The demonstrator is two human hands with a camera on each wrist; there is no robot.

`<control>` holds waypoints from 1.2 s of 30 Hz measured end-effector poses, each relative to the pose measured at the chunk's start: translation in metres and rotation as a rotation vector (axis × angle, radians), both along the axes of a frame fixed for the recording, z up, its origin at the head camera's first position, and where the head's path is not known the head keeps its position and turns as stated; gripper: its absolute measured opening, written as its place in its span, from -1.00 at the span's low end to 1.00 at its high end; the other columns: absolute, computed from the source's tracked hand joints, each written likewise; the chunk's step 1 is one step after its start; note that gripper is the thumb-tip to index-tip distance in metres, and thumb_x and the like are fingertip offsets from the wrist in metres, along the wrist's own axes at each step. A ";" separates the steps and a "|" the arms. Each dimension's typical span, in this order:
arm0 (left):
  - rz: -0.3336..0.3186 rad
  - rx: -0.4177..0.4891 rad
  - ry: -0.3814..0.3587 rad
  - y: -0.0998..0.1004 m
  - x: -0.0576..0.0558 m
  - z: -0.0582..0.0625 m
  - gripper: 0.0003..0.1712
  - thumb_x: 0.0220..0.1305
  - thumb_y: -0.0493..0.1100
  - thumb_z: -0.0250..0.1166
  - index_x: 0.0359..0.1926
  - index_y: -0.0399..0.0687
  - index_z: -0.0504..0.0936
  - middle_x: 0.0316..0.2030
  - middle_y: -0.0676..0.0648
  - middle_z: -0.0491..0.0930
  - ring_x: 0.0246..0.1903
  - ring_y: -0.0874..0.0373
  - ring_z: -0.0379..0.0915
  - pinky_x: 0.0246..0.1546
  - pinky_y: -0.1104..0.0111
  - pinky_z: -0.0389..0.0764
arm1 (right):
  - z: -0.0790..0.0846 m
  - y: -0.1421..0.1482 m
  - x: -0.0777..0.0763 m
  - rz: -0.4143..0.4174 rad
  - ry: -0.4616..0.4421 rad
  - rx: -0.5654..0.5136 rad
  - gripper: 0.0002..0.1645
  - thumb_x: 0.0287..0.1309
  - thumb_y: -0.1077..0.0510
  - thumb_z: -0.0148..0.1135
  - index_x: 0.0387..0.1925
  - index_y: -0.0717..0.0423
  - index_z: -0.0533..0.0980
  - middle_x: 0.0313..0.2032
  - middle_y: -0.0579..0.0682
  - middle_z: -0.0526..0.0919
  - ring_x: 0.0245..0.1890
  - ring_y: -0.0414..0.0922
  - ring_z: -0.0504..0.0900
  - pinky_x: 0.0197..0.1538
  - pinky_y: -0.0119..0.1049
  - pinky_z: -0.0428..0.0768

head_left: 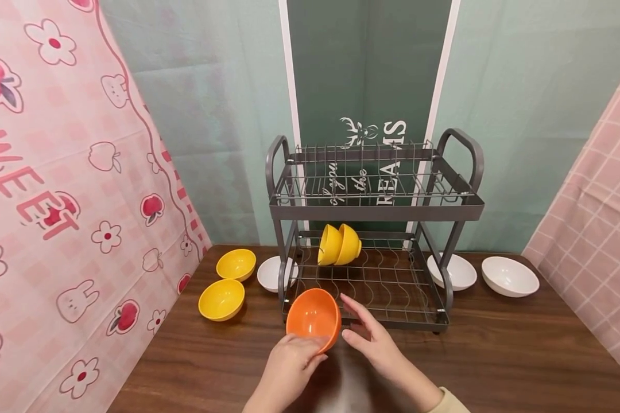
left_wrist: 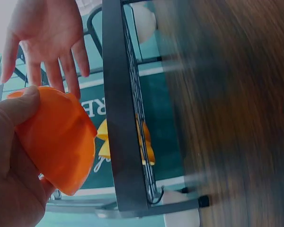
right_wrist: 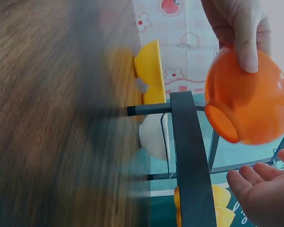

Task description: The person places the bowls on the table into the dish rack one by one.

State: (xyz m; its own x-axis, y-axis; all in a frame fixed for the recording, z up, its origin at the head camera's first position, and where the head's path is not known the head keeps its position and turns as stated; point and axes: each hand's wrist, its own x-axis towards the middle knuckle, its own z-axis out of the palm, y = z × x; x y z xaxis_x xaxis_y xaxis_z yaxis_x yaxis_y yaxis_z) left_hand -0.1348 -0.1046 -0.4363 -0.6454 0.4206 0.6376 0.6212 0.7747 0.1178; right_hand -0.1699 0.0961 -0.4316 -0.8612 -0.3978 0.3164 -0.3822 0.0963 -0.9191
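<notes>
An orange bowl point(head_left: 312, 314) is tilted in front of the dish rack's lower tier, its hollow facing the head camera. My left hand point(head_left: 291, 362) pinches its near rim, thumb on the outside, as the right wrist view also shows. Just right of the bowl, my right hand point(head_left: 370, 339) is held with fingers extended and apart; a small gap separates it from the rim. In the left wrist view the right palm point(left_wrist: 48, 35) faces the bowl. Two yellow bowls point(head_left: 332, 245) stand on edge, nested, in the lower tier of the dark grey dish rack point(head_left: 377, 213).
Two yellow bowls point(head_left: 222, 300) sit at the left of the wooden table point(head_left: 186, 367). A white bowl point(head_left: 271, 273) is beside the rack's left legs. Two more white bowls point(head_left: 510, 276) are on the right. The rack's upper tier point(head_left: 361, 172) holds wire dividers.
</notes>
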 end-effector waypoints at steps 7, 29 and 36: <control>-0.064 -0.024 0.096 0.010 -0.002 -0.004 -0.77 -0.11 -0.04 0.42 -0.31 0.18 0.69 -0.32 0.25 0.70 -0.33 0.42 0.59 -0.18 0.52 0.43 | -0.004 -0.001 0.000 0.117 -0.034 -0.094 -0.21 0.15 0.33 0.10 0.38 0.18 0.04 0.29 0.32 0.18 0.13 -0.30 0.42 0.10 -0.40 0.49; -0.253 -0.049 0.149 0.012 -0.010 -0.009 -0.61 -0.11 -0.08 0.42 -0.14 0.13 0.67 -0.19 0.19 0.69 -0.16 0.38 0.59 -0.08 0.47 0.47 | -0.004 0.011 -0.003 0.312 -0.104 -0.245 0.06 0.05 0.26 0.28 0.41 0.22 -0.17 0.35 0.43 -0.14 0.26 -0.35 0.27 0.21 -0.55 0.34; -0.282 -0.050 0.118 0.010 -0.011 -0.009 -0.61 -0.13 -0.09 0.44 -0.16 0.11 0.68 -0.19 0.18 0.69 -0.19 0.38 0.59 -0.09 0.49 0.48 | -0.001 0.013 -0.005 0.269 -0.131 -0.184 0.08 -0.01 0.25 0.33 0.40 0.25 -0.13 0.34 0.41 -0.03 0.21 -0.31 0.35 0.14 -0.48 0.45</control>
